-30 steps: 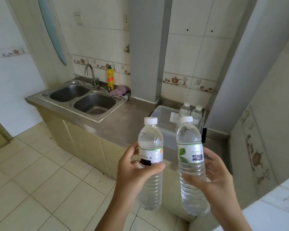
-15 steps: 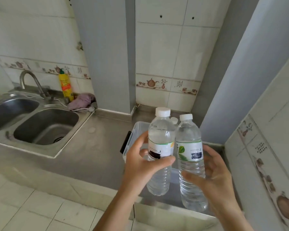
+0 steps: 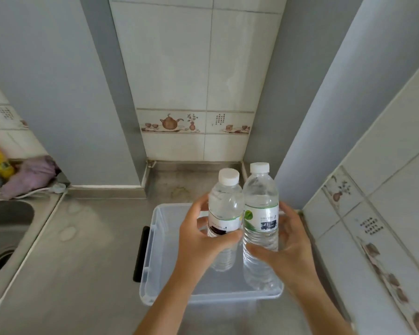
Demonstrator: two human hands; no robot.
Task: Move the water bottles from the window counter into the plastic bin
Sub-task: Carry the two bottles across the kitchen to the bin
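Head view: left hand (image 3: 198, 240) wraps fingers round the left water bottle (image 3: 224, 218); right hand (image 3: 286, 247) curls round the right water bottle (image 3: 260, 221). Both upright, side by side, over the clear plastic bin (image 3: 153, 240) on the steel counter (image 3: 82, 262). Whether they touch the bin's floor is unclear. Sink (image 3: 3, 238) far left.

I see two clear, white-capped water bottles (image 3: 260, 213) upright, side by side over the clear plastic bin (image 3: 155, 238).

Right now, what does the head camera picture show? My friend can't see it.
Two hands, left hand and right hand, each hold an upright water bottle, left bottle and right bottle, over a clear plastic bin on a steel counter.
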